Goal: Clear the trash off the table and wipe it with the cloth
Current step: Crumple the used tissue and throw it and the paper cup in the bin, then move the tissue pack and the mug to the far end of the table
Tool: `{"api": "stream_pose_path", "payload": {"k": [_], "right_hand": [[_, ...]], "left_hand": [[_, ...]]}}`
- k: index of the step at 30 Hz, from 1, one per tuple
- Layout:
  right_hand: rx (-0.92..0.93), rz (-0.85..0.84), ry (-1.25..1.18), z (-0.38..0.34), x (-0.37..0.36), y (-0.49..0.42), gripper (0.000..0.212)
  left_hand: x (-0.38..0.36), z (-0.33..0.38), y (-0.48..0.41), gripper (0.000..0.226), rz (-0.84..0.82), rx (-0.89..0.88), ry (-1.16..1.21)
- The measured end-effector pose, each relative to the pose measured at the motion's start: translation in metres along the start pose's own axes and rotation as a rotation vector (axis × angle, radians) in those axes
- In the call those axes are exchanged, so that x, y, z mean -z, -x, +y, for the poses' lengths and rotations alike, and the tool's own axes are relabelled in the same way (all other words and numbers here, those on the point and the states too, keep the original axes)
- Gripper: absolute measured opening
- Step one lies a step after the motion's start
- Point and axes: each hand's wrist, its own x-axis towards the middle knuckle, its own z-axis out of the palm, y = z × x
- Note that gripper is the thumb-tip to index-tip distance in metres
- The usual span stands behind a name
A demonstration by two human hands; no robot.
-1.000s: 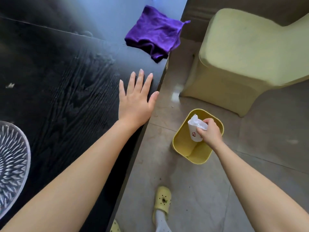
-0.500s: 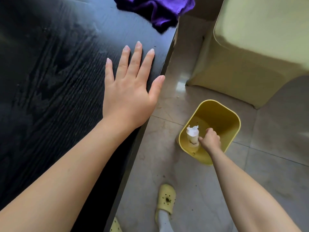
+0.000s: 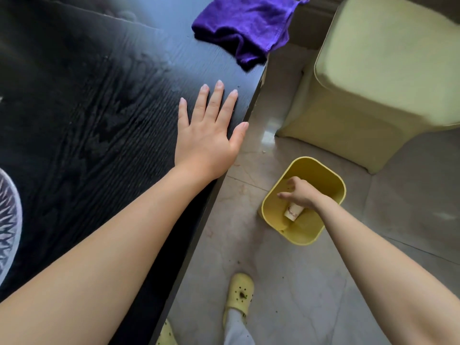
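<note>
Two bare hands in view, well apart. Left hand (image 3: 207, 135) flat, palm down, fingers spread, on the black table (image 3: 74, 108) close to its right edge, thumb tip reaching that edge; gripping nothing. Right hand (image 3: 302, 195) low over the yellow bin (image 3: 333, 175) on the floor to the right of the table, fingers loose and parted, not clamped on anything. White paper cup (image 3: 293, 211) lying on its side inside the bin, just under that hand; cannot tell whether skin touches it. Purple cloth (image 3: 245, 26) crumpled on the table's far right corner, one fold hanging over the edge, well beyond the left hand. Clear ribbed glass dish (image 3: 8, 225) at the table's left, cut off by the frame. Pale yellow covered chair (image 3: 385, 78) on the floor right of the table, beyond the bin. Yellow clog (image 3: 240, 293) on the grey tile floor (image 3: 410, 220) near the table's near edge, a second one partly visible at the bottom
</note>
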Motion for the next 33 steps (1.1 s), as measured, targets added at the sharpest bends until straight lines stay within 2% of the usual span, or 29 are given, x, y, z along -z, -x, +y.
{"api": "stream_pose_path", "payload": {"k": [8,12,17,20,27,33], "right_hand": [[0.247,-0.188,0.239,-0.086,0.099,0.114,0.058],[0.235,-0.313,0.246,-0.134,0.126,0.174,0.056],[0.247,-0.327,0.511,-0.202,0.121,0.239,0.056],[0.258,-0.264,0.615,-0.244,0.103,0.272,0.054],[0.420,-0.200,0.752,-0.343,0.016,0.332,0.056],[0.645,-0.188,0.767,-0.402,-0.080,0.377,0.039]], "left_hand": [[0.049,-0.006,0.010,0.065,-0.351,-0.051,0.040],[0.098,-0.027,0.040,0.061,-0.486,-0.015,0.159],[0.165,-0.065,0.101,0.052,-0.641,0.064,0.302],[0.193,-0.095,0.147,0.050,-0.631,0.121,0.298],[0.220,-0.182,0.262,0.048,-0.543,0.374,0.411],[0.217,-0.237,0.364,0.045,-0.355,0.631,0.591]]}}
